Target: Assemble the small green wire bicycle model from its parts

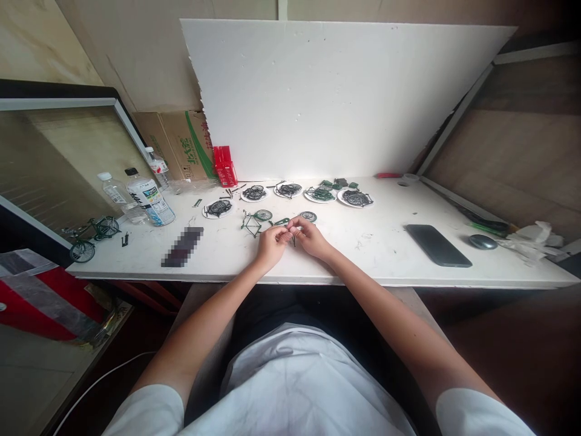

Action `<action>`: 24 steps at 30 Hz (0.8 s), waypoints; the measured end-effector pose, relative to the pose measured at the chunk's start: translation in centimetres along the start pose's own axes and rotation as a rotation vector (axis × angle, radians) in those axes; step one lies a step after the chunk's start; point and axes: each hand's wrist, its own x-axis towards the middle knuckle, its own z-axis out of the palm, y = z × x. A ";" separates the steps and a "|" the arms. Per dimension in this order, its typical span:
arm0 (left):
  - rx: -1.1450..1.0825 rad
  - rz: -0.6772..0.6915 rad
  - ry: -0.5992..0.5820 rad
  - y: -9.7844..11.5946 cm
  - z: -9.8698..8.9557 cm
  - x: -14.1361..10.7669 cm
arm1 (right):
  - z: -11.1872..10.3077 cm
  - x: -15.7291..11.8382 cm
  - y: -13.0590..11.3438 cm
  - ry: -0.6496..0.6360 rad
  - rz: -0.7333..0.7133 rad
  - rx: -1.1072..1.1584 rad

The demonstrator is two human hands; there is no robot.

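Holding my left hand [272,245] and right hand [313,237] together over the near part of the white table [363,257], I have both grips closed down to a fingertip pinch. A thin dark piece [295,241] shows below the fingers, but from my end I cannot tell whether either grip has hold of it. Just beyond my left hand lie a green bicycle frame [250,224], a spoked wheel [263,215] and a small green part [281,221]; another wheel [309,216] sits behind my right hand. Farther back are five plates [373,203] of small parts [356,198].
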 end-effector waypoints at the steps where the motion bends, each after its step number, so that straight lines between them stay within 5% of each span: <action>1: 0.030 0.012 0.003 0.1 0.0 0.0 | 0.0 0.0 0.0 -0.003 0.004 0.005; 12: 0.194 0.070 0.008 0.7 0.0 -0.4 | 0.0 -0.1 0.3 0.007 -0.004 -0.091; 24: -0.036 0.021 -0.030 0.7 0.2 -0.1 | 0.1 0.0 1.1 0.027 -0.014 -0.054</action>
